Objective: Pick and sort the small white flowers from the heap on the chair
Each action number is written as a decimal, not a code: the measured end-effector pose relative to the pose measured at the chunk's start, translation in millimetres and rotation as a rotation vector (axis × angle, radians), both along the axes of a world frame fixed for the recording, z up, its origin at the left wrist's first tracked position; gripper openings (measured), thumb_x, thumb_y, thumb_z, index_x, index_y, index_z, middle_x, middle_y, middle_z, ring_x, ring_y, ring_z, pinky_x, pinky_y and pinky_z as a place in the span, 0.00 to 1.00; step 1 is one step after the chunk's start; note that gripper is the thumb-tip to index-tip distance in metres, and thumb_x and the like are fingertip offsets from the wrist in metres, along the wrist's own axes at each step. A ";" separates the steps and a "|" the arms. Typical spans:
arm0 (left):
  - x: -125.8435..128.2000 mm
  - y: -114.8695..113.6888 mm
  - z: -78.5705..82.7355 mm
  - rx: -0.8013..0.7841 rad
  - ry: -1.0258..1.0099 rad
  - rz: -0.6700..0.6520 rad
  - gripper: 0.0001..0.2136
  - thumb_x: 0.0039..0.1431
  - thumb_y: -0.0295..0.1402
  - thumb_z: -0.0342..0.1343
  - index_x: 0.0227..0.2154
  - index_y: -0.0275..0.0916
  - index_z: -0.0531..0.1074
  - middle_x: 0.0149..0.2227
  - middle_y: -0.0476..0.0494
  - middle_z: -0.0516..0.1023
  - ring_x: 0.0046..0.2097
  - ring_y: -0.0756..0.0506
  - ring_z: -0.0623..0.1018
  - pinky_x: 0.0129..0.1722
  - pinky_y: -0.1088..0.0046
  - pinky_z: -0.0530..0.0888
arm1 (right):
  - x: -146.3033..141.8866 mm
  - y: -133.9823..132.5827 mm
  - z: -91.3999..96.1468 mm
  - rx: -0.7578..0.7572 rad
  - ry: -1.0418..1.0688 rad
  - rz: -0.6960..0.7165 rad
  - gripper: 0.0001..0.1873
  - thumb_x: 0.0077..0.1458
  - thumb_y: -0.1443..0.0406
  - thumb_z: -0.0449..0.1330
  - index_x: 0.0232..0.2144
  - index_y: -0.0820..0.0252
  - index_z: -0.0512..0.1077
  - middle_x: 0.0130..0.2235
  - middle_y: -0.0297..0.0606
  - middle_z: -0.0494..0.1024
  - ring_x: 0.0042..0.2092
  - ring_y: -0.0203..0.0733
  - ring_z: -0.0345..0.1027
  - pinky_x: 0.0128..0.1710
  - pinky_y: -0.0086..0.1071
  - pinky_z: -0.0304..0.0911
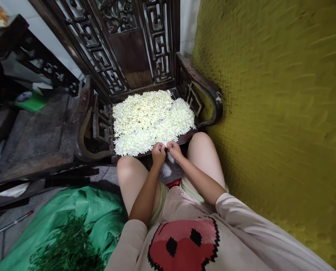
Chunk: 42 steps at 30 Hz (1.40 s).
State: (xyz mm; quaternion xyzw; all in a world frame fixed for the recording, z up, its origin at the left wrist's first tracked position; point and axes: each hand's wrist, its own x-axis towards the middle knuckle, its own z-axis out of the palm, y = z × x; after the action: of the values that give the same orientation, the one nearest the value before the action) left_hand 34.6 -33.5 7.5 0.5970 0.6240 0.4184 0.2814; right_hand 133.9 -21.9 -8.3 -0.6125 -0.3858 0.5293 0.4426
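A thick layer of small white and pale yellow flowers (145,113) covers the seat of a dark carved wooden chair (138,71). At the seat's front edge, my left hand (158,153) and my right hand (174,149) come almost together, fingertips pinched. Between them shows a tiny white flower (165,145), partly covered by the fingers. It seems to be pinched by both hands, though the fine detail is too small to make out. My knees are on either side, close to the seat.
A yellow textured wall or mat (275,113) rises close on the right. To the left stands another dark wooden chair (40,139) with a green object (32,101) on it. Green leafy stems (69,244) lie on a green sheet (80,203) at lower left.
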 end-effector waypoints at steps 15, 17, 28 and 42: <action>-6.7 -3.3 16.3 -0.180 -0.698 0.044 0.09 0.48 0.38 0.56 0.24 0.38 0.66 0.23 0.50 0.72 0.28 0.50 0.73 0.34 0.73 0.69 | -1.5 -2.8 27.2 -0.009 0.364 0.067 0.15 0.38 0.54 0.62 0.20 0.58 0.64 0.19 0.29 0.66 0.24 0.34 0.59 0.29 0.30 0.57; -8.8 -2.6 16.0 -0.187 -0.714 0.023 0.09 0.49 0.39 0.56 0.25 0.38 0.66 0.23 0.50 0.72 0.27 0.51 0.72 0.34 0.73 0.69 | 3.3 -1.5 28.2 -0.041 0.456 0.114 0.17 0.34 0.54 0.64 0.19 0.59 0.65 0.20 0.30 0.67 0.25 0.34 0.61 0.31 0.31 0.59; -18.7 -2.1 21.7 0.000 -0.112 -0.058 0.10 0.46 0.36 0.61 0.32 0.39 0.75 0.34 0.45 0.76 0.38 0.47 0.74 0.43 0.69 0.69 | 15.3 -2.3 27.5 -0.147 0.500 0.124 0.17 0.32 0.55 0.68 0.25 0.60 0.75 0.23 0.32 0.73 0.25 0.31 0.60 0.29 0.28 0.55; -14.2 0.4 6.8 -0.198 -0.376 -0.050 0.12 0.50 0.37 0.56 0.35 0.37 0.75 0.37 0.42 0.78 0.38 0.46 0.76 0.44 0.67 0.71 | 16.1 0.1 15.1 -0.105 0.421 0.114 0.16 0.32 0.56 0.68 0.26 0.59 0.77 0.24 0.33 0.74 0.25 0.31 0.59 0.29 0.29 0.54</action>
State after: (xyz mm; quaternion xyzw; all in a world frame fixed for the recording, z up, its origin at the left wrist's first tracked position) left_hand 20.3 -33.1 14.3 0.4930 0.5835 0.4521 0.4605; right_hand 149.9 -21.9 6.9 -0.4878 -0.2906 0.6892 0.4501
